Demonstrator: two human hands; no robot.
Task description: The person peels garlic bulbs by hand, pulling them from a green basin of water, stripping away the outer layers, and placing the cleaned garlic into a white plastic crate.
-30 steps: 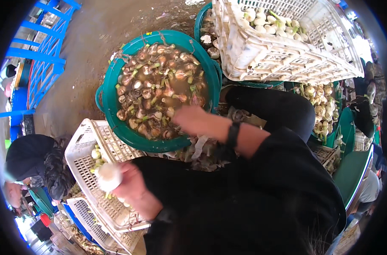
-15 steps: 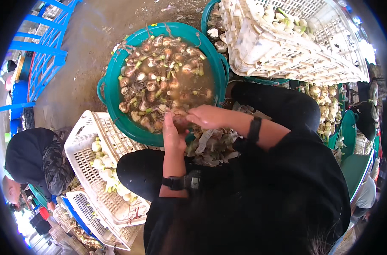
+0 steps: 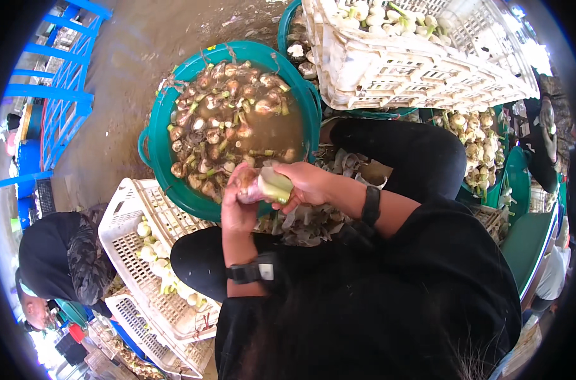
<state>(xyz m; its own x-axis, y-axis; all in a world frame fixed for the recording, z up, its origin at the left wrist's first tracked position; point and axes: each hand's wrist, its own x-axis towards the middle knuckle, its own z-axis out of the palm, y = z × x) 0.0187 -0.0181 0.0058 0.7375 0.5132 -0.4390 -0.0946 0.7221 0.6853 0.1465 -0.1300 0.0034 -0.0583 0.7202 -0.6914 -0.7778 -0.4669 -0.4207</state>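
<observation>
Over the near rim of a green tub (image 3: 174, 201), my two hands hold one fresh garlic bulb (image 3: 247, 187) with purplish skin. My left hand (image 3: 236, 212) is closed round the bulb end. The fingers of my right hand (image 3: 308, 183) grip the thick pale green stalk (image 3: 275, 185). Inside the tub, many muddy garlic bulbs (image 3: 212, 136) with cut stalks lie in brown water. Just below my right hand is a heap of stripped skins (image 3: 313, 223).
White crates hold pale peeled bulbs at left (image 3: 152, 250) and upper right (image 3: 395, 25). More unpeeled bulbs (image 3: 475, 149) fill a container beyond my right knee (image 3: 427, 155). Another person (image 3: 60, 256) bends over at left. A blue metal frame (image 3: 66, 95) stands at upper left.
Both hands have drawn back from the water toward me, and the garlic bulb they hold has come into clear sight with its pale stalk. The whole view has shifted slightly.
</observation>
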